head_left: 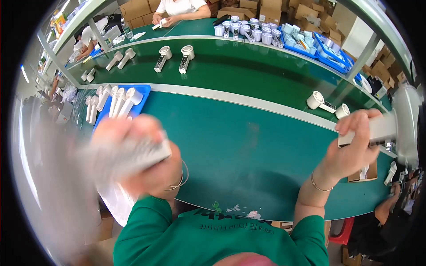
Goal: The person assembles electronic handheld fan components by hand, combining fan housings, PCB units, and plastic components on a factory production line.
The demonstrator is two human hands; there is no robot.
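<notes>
My left hand point(162, 173) is closed around a white handle-shaped plastic part point(155, 153), raised over the left side of the workbench. Motion blurs that hand, and the part's far end smears away toward the left rim. Off to the right, my right hand point(348, 153) grips the handle of a white round-headed device point(406, 126), its large head turned outward at the picture's rim. Beyond my left hand is a blue tray point(143, 94) with several white round-headed handles point(129, 99). Close to my right hand, two white round-headed pieces point(315, 100) rest on the green belt.
A pale rail point(222, 94) divides the green bench point(230, 133) from the belt point(248, 66). More devices point(186, 57) lie along the belt. A person point(179, 11) works across it, near white cups point(244, 29) and blue crates point(299, 51). Below my right hand sits a cardboard box point(370, 173).
</notes>
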